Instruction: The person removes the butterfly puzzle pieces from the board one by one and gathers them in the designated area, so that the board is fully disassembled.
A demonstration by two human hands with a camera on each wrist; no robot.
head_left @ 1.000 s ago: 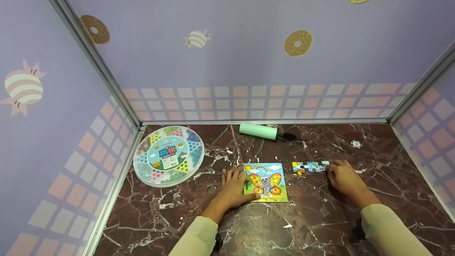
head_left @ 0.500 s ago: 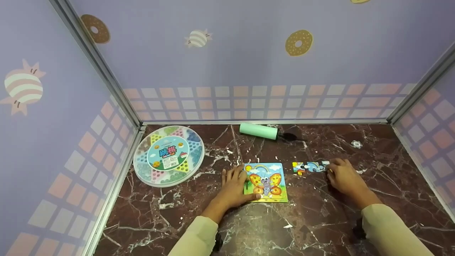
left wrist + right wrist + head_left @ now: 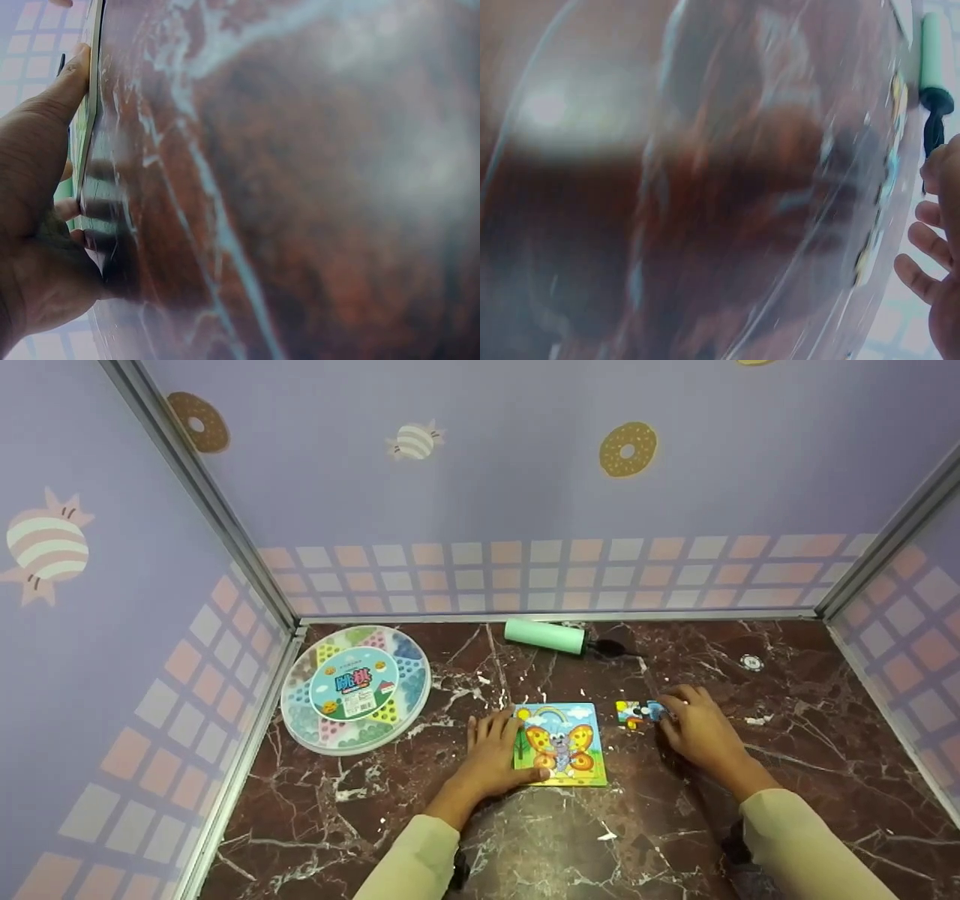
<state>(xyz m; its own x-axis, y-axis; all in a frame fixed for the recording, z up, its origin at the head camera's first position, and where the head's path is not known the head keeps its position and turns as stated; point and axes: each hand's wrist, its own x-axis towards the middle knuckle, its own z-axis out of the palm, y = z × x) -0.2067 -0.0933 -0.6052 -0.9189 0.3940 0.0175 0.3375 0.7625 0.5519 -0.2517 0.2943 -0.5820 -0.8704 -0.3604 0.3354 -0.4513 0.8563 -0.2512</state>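
The right hand (image 3: 703, 735) is nearer the small, flat, blue-and-yellow puzzle pieces (image 3: 627, 713), whose row runs left from its fingertips; I can't tell if they pinch. The left hand (image 3: 493, 756), thumb wide, touches the square, colourful butterfly board (image 3: 561, 742).

round game box (image 3: 356, 690) left, green pump (image 3: 545, 636) near wall (image 3: 517, 495), chip (image 3: 751, 662) right.

Glossy stone-look tabletop (image 3: 570, 851), smooth picture board (image 3: 561, 744), matt cloth sleeves (image 3: 415, 855).

Marbled tabletop (image 3: 547, 847), puzzle (image 3: 561, 742), pieces (image 3: 623, 716), round box (image 3: 355, 684), pump (image 3: 544, 636), chip (image 3: 751, 663)
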